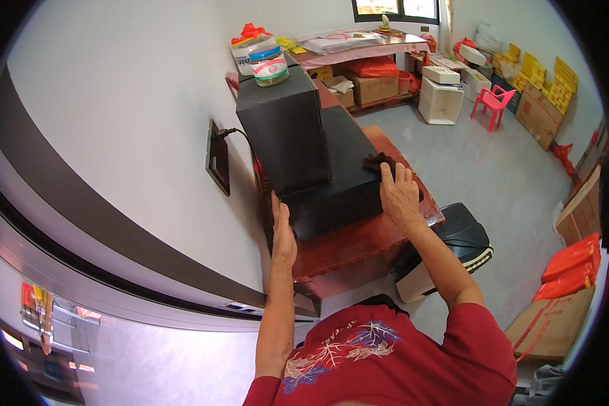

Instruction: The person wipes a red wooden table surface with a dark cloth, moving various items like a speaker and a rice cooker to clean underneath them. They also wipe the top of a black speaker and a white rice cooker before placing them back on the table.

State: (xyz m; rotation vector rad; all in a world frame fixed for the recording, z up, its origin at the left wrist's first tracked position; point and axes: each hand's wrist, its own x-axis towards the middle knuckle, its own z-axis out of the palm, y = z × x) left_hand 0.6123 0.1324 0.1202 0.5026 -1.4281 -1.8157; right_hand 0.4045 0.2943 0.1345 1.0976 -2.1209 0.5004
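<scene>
A black box-like cabinet, stepped in shape, stands on a reddish-brown wooden table (331, 255). Its tall part (281, 139) is on the left and its low flat part (345, 139) on the right. My left hand (283, 233) is open, held upright with straight fingers by the tall part's near left corner. Over the low part's near right corner lies my right hand (400, 193), fingers stretched out. A crumpled dark brown cloth (374, 162) sits at its fingertips; how much lies under the hand is hidden. A glass jar with a blue lid (269, 66) stands on the cabinet.
Left of the cabinet, a dark wall panel (218, 158) has a plugged-in black cord. A black-lidded bin (457, 233) stands right of the table. Farther off are a pink chair (493, 106), a white foam box (441, 100) and a long table (358, 46). Cardboard boxes (551, 321) line the right.
</scene>
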